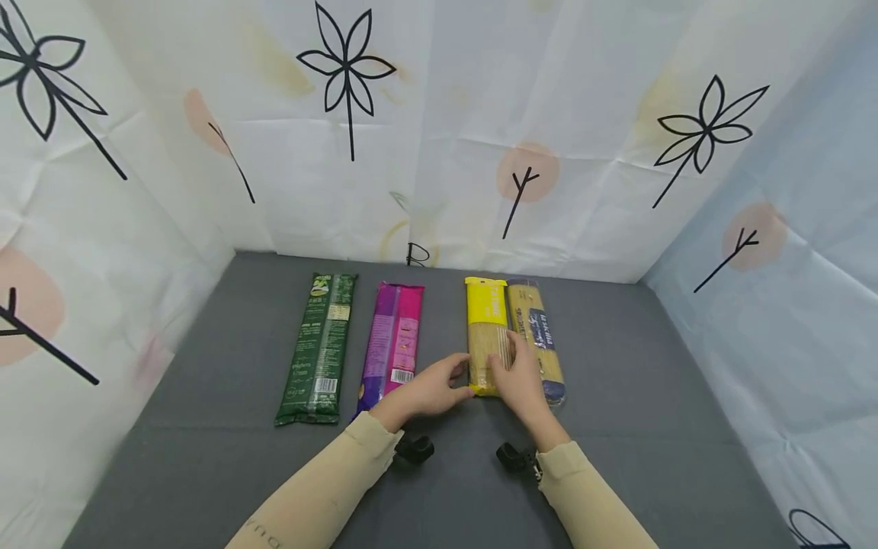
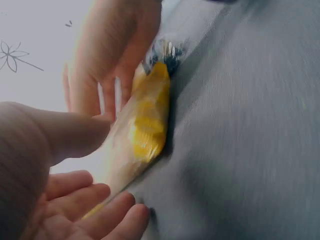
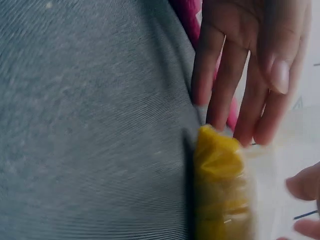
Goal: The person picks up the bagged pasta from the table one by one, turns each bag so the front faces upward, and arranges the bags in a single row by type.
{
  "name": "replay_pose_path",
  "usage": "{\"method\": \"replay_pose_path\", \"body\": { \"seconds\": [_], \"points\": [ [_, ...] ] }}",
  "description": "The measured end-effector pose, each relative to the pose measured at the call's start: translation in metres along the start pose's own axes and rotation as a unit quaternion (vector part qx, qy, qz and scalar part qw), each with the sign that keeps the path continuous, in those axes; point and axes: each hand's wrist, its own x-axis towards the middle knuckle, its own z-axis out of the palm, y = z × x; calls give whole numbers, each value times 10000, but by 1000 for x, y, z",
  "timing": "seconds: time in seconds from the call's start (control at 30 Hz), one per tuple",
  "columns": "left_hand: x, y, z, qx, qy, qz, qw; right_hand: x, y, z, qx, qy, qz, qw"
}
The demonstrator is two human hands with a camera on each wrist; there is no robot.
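A yellow-ended packet of spaghetti [image 1: 487,305] lies on the grey table, right of centre. Beside its lower left edge is my left hand [image 1: 430,387], thumb and fingers spread apart. My right hand [image 1: 523,381] reaches over the packet's right side, its thumb overlapping the front. In the left wrist view, the fingers of my left hand [image 2: 85,205] are loosely bent beside the packet [image 2: 150,130], with nothing between them. The right wrist view catches only part of my right hand [image 3: 307,187] at the edge. Touching the yellow packet on its right is a blue-ended spaghetti packet [image 1: 545,358].
A purple and pink packet [image 1: 391,335] lies left of my left hand, with a long green packet [image 1: 318,343] farther left. Black straps [image 1: 414,450] show at my wrists. Patterned white cloth walls [image 1: 439,191] enclose the grey table [image 1: 617,457] at the back and sides.
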Motion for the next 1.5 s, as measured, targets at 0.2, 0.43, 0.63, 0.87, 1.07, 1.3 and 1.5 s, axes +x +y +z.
{"method": "replay_pose_path", "body": {
  "seconds": [0.2,0.43,0.63,0.87,1.07,1.3,1.5],
  "points": [
    [-13,-8,-30,-733,452,96,9962,-5,-16,-2,499,63,-487,9975],
    [-25,-23,-65,-1229,1201,210,9849,-7,-28,5,899,-301,-728,9928],
    [-32,-36,-84,-1159,1970,172,9734,-10,-37,23,1122,-623,-855,9880],
    [-30,-48,-96,-571,2476,-277,9668,-18,-49,51,1045,-1199,-914,9830],
    [-25,-55,-98,-477,2425,-626,9670,-19,-50,71,739,-2086,-687,9728],
    [-15,-62,-101,-638,2207,-861,9694,-9,-50,76,724,-2346,-384,9686],
    [-5,-65,-107,-764,2105,-975,9697,-6,-50,77,376,-2659,-449,9622]
  ]
}}
